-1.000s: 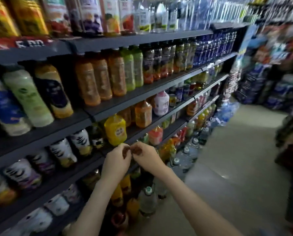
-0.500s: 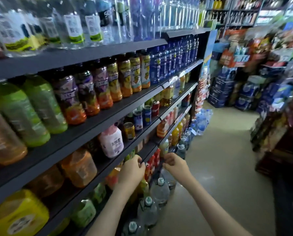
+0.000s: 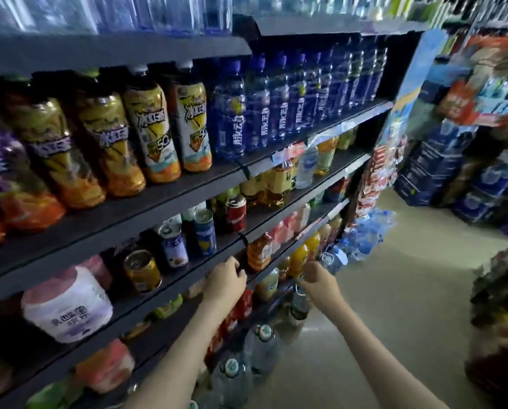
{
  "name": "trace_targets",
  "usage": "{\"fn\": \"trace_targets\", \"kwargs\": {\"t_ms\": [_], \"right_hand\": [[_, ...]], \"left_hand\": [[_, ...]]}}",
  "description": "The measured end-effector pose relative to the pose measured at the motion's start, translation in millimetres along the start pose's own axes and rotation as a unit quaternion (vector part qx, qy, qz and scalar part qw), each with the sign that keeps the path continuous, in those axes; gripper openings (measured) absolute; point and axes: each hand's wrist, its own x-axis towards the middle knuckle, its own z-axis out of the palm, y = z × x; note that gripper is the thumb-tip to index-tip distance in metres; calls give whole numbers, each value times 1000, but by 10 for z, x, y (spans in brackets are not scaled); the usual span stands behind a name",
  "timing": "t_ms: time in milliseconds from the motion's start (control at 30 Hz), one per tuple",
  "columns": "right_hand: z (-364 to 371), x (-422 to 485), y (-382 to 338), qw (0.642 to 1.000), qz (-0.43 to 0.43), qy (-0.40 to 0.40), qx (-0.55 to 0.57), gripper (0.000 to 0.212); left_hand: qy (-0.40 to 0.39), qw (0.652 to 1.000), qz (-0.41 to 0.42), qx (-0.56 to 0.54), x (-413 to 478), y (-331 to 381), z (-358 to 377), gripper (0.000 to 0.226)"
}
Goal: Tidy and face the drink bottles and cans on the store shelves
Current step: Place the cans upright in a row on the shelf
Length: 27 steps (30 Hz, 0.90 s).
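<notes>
Left hand [image 3: 224, 280] and right hand [image 3: 320, 283] have parted; both moved along shelves [image 3: 128, 212].

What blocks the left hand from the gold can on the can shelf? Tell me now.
Nothing visible does. The left hand is at the front lip of the shelf. The gold can stands further left near that lip, with only bare board between them. The blue-and-white can stands further back, off the path.

This place is a shop, most likely a grocery store. On the left, dark shelves [image 3: 164, 199] run from near to far, filled with rows of drinks: blue bottles [image 3: 258, 113], yellow bottles [image 3: 152, 128] and cans [image 3: 173, 246]. Price tags [image 3: 286, 154] hang on one shelf edge. At the far right, blue cartons [image 3: 432, 166] of goods stand in stacks on the floor [image 3: 409, 305].
</notes>
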Motion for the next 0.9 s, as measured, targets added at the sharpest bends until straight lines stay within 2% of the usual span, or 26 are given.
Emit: {"fn": "trace_targets", "kwargs": {"t_ms": [167, 267, 433, 567, 667, 733, 800, 900], "right_hand": [[204, 1095, -28, 996, -39, -86, 8, 41], [502, 1573, -114, 991, -52, -119, 15, 47], [931, 2160, -273, 982, -79, -174, -3, 74], [1149, 2436, -449, 974, -128, -178, 64, 86], [1351, 2567, -503, 964, -178, -161, 116, 88], [1493, 2618, -497, 958, -203, -150, 135, 80], [1552, 2629, -480, 953, -226, -140, 148, 71], [1472, 2625, -385, 938, -291, -130, 137, 69]], "left_hand": [[83, 989, -118, -30, 497, 77, 245, 21], [116, 983, -141, -27, 758, 19, 399, 21], [93, 982, -167, -10, 1068, -37, 588, 20], [104, 978, -179, -7, 1231, -8, 621, 19], [133, 966, -221, -14, 1311, 28, 681, 21], [148, 957, -248, -20, 1357, 69, 759, 22], [168, 952, -252, -27, 1368, 111, 847, 25], [189, 948, -249, -58, 1303, 217, 901, 24]]}}
